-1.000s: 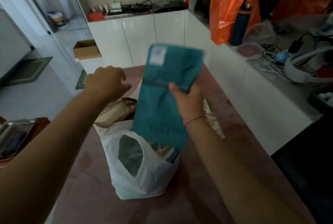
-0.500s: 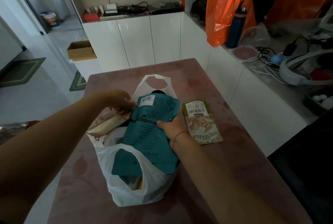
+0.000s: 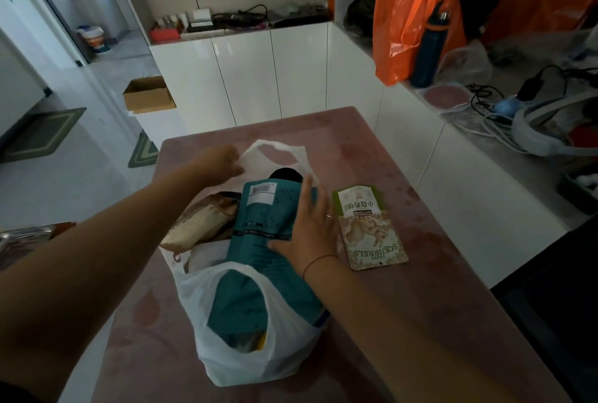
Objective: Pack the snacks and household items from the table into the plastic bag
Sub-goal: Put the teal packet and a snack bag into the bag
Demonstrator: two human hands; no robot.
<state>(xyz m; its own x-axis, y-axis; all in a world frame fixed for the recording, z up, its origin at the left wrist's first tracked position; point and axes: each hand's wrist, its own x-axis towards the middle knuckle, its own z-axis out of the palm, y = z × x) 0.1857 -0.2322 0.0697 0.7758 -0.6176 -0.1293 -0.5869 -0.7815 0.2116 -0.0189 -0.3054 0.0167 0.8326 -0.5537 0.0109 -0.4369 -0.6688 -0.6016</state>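
Note:
A white plastic bag (image 3: 246,360) lies on the pink table (image 3: 420,289), its mouth toward the far end. A teal pouch (image 3: 259,234) sticks halfway out of it. My right hand (image 3: 307,224) lies flat on the pouch's right side with straight fingers. My left hand (image 3: 226,159) grips the bag's far handle (image 3: 278,146). A tan snack packet (image 3: 200,224) pokes out at the left, and a dark round item (image 3: 286,174) shows behind the pouch. A green and beige nut packet (image 3: 369,227) lies on the table just right of my right hand.
White cabinets run along the far side and the right of the table. On the right counter stand an orange bag (image 3: 407,27), a dark blue bottle (image 3: 430,46), cables and a white headset (image 3: 543,130). A cardboard box (image 3: 149,95) sits beyond the table's far left corner.
The teal pouch came down from mid-air into the bag's mouth. My right hand shifted from holding it to lying flat on it. My left hand moved from the tan packet to the far handle.

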